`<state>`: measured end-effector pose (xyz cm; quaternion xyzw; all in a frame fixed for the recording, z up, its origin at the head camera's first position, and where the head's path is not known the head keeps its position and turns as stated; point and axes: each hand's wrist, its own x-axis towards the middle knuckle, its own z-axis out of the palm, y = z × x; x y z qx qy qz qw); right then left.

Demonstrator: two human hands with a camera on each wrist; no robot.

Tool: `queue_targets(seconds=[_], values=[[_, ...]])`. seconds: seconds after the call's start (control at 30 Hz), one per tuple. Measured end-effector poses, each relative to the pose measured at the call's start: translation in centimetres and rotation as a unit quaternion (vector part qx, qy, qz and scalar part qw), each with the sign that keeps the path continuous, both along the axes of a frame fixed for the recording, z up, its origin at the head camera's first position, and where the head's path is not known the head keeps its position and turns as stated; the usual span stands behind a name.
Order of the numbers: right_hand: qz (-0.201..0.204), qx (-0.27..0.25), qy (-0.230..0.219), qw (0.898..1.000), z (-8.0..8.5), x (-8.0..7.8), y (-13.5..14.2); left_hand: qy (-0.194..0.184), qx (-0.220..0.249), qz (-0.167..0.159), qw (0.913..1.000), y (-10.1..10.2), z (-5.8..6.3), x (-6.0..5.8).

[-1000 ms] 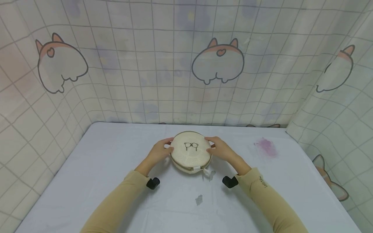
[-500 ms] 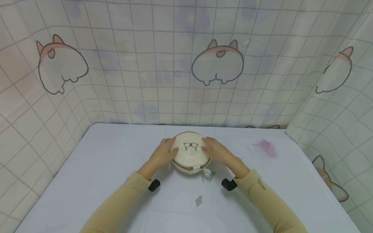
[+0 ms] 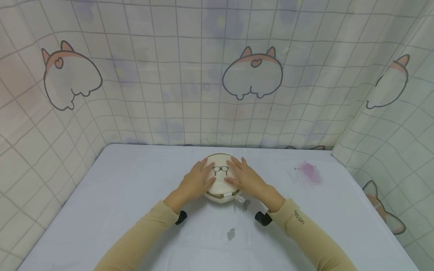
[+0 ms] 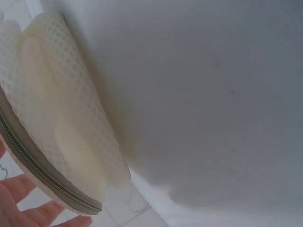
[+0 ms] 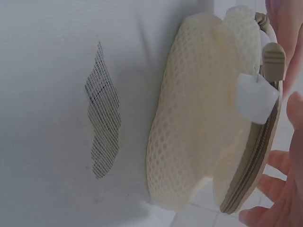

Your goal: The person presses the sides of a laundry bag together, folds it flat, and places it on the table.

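A round cream mesh laundry bag (image 3: 221, 186) with a glasses drawing on its lid sits on the white table. My left hand (image 3: 194, 182) lies over the lid's left side, fingers spread. From the other side my right hand (image 3: 250, 181) reaches over the lid, also with fingers straight and apart. In the left wrist view the brown zipper (image 4: 45, 177) runs round the lid's edge, with left fingers (image 4: 40, 213) along it. The right wrist view shows the zipper pull (image 5: 273, 64) and a white tag (image 5: 255, 97) near the bag's front, with right fingers (image 5: 278, 189) beside the rim.
A grey patch (image 3: 231, 234) marks the table (image 3: 135, 180) in front of the bag, and a pink stain (image 3: 310, 172) shows at the back right. Grid-patterned curtains (image 3: 203, 113) with cartoon animals enclose the back and sides.
Both hands have moved inward from the bag's sides onto its lid, and their fingers have spread and straightened. The bag has stayed in nearly the same place.
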<state>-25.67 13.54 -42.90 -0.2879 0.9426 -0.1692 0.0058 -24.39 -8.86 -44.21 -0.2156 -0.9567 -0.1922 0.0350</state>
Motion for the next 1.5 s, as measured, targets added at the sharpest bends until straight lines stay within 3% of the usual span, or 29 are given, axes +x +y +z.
queue_targets(seconds=[0.2, 0.37, 0.73, 1.5], values=[[0.021, 0.047, 0.029, 0.998, -0.3, 0.1, -0.5, 0.035, -0.052, -0.024, 0.9977, 0.1, -0.2, 0.1], [0.031, 0.066, 0.044, 0.996, -0.6, 0.1, -0.8, 0.027, -0.075, -0.029, 0.9964, 0.0, -0.5, 0.2], [0.031, 0.093, 0.015, 0.995, -1.3, 0.1, -0.7, -0.002, -0.082, -0.04, 0.9959, 0.1, -1.2, -0.1], [0.041, 0.096, -0.013, 0.994, -2.1, 0.1, -0.5, -0.045, -0.103, -0.043, 0.9927, 0.4, -1.6, 0.0]])
